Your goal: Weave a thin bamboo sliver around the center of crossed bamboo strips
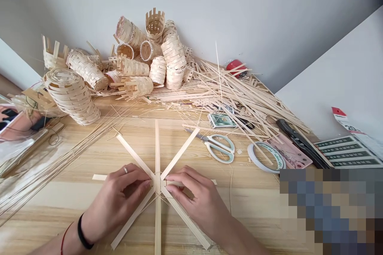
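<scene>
Several flat pale bamboo strips lie crossed in a star on the table, with an upright strip (157, 147) through the middle. A thin strand (149, 202) curves around the crossing. On the left of the centre my left hand (124, 191) pinches the sideways strip (99, 177), whose end shows past the knuckles. My right hand (194, 193) mirrors it on the other side, thumb and forefinger closed on the same sideways strip close to the crossing. The fingers partly hide what lies between them. Diagonal strips (181, 153) fan outward past both hands.
Woven bamboo baskets (68, 95) pile up along the wall. Loose strips (239, 91) heap at the back right. Scissors (221, 149), a tape roll (266, 157), a small green box (221, 120) and a black-handled tool (299, 143) lie to the right. Long thin strands (80, 143) stretch across the left.
</scene>
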`<state>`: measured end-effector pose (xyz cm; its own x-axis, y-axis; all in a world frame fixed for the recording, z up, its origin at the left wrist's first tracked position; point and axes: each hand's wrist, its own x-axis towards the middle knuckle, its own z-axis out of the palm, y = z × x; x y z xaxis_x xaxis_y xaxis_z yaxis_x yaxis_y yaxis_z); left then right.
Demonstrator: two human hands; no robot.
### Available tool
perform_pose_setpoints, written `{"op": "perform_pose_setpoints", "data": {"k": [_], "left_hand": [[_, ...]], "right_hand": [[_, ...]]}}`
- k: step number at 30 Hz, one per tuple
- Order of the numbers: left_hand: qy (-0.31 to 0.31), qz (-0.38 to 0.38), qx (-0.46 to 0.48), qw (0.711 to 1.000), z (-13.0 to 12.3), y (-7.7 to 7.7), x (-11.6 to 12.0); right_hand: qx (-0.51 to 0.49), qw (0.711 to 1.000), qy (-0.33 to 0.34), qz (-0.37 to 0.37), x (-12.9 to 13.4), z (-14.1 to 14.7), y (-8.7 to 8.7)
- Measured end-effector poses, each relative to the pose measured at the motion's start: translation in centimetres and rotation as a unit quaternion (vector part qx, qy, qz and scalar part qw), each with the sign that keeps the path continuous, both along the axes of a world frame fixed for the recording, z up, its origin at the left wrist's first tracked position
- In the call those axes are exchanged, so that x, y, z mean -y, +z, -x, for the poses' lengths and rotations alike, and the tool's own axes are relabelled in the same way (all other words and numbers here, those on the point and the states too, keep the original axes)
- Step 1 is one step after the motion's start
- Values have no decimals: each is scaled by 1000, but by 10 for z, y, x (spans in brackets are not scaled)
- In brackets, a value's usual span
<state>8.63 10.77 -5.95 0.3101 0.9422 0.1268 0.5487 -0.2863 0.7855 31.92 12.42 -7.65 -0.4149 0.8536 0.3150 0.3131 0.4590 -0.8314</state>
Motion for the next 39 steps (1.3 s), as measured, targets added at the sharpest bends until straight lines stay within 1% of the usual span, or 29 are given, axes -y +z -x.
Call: {"op": "perform_pose_setpoints", "data": {"k": [3, 6, 11, 14, 16, 18, 20, 22, 23, 27, 28, 32, 34, 39], "left_hand": [[-8, -29, -11, 1000, 0, 1, 0], [-3, -61, -33, 998, 1, 2, 2], [8, -120, -94, 988, 3, 0, 4], [11, -146, -121, 982, 5, 0, 5], [24, -167, -143, 975, 6, 1, 6], [24, -181, -166, 969, 7, 3, 7], [-6, -170, -184, 968, 6, 4, 7], [-47, -143, -193, 970, 4, 4, 8], [-53, -130, -191, 972, 3, 4, 8], [3, -115, -164, 980, 2, 6, 6], [6, -115, -162, 980, 3, 7, 5], [-43, -95, -132, 986, 1, 8, 1], [-56, -80, -105, 990, 0, 7, 1], [-42, -72, -69, 994, -3, -2, 3]], "right_hand": [[3, 1000, -5, 8, 0, 0, 0], [-4, 999, -14, 38, 1, -3, -3], [-10, 995, 24, 96, 0, -9, -11], [14, 995, 36, 91, -1, -9, -7], [33, 995, 42, 86, -1, -8, -2], [54, 994, 45, 83, -2, -7, 1], [70, 993, 48, 82, -2, -7, 3], [74, 992, 48, 89, -2, -7, 2], [73, 992, 44, 94, -1, -7, 1], [65, 992, 17, 111, -2, -8, -2], [66, 991, 15, 113, -2, -8, -2], [73, 992, 18, 104, -2, -7, -2], [71, 993, 24, 94, -2, -6, -2], [95, 994, 39, 49, -3, -6, -1]]}}
